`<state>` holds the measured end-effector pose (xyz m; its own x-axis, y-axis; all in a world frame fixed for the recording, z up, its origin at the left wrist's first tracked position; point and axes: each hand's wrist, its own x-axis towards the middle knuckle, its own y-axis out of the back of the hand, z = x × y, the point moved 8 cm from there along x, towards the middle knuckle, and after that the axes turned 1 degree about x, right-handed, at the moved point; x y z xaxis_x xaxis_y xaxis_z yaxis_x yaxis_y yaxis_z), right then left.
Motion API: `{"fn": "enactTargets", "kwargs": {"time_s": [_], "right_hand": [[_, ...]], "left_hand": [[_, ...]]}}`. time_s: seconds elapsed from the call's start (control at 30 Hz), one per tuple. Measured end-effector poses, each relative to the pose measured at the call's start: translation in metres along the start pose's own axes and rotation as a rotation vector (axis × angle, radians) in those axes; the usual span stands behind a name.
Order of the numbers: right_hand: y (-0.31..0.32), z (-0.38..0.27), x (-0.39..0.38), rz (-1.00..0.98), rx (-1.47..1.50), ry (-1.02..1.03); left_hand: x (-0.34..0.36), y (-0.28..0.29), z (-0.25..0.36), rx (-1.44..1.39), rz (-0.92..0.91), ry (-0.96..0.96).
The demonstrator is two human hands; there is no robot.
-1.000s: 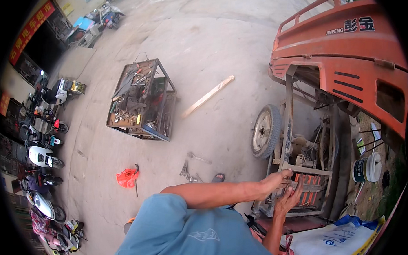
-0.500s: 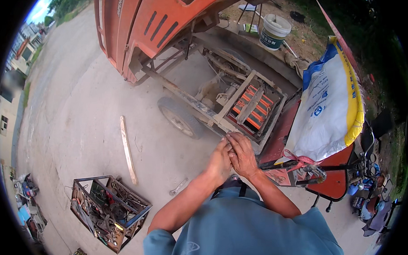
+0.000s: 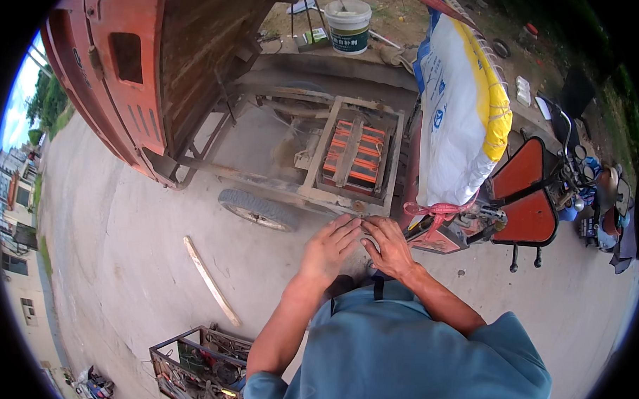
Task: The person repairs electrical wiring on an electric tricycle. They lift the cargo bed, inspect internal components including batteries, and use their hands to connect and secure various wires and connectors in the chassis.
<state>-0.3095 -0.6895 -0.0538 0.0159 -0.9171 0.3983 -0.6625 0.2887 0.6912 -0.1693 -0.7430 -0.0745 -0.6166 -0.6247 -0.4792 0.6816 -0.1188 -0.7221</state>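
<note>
Your two hands at the near side of a metal frame, seen from above. Your left hand (image 3: 328,250) reached forward with its fingers laid close side by side; its thumb was hidden. Your right hand (image 3: 391,248) faced it with bent fingers and the thumb set apart from them. The fingertips of both hands came together at one spot, but whether they touched, or pinched some small thing between them, you could not tell from this view.

The orange-striped pack (image 3: 368,153) lay just beyond your fingertips, clear of both hands, seated inside the metal frame (image 3: 322,149). A flat bar (image 3: 348,157) ran across its top, pointing roughly away from your grip. The near rail of the frame passed right in front of your fingertips; contact with it could not be made out.

To the left of your grip, and slightly beyond it, stood a wheel (image 3: 257,210); farther out that way rose the tilted orange truck bed (image 3: 115,115). To the right and beyond your right hand leaned a white sack (image 3: 449,119), with a pink strap (image 3: 442,211) at its near end. Back and to the left of your grip, a wooden stick (image 3: 211,280) lay on the ground.
</note>
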Motion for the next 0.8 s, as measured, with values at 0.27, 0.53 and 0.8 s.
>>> {"fn": "enactTargets", "kwargs": {"time_s": [0.27,0.53,0.8], "right_hand": [[0.029,0.009,-0.019,0.085,-0.030,0.075],[0.019,0.039,-0.032,-0.134,-0.105,-0.080],[0.003,0.045,-0.062,0.010,0.248,0.050]], "left_hand": [[0.017,-0.035,-0.016,0.284,-0.013,-0.005],[0.002,-0.151,-0.040,1.839,-0.341,-0.648],[-0.011,-0.193,-0.082,2.008,-0.786,-0.672]]}}
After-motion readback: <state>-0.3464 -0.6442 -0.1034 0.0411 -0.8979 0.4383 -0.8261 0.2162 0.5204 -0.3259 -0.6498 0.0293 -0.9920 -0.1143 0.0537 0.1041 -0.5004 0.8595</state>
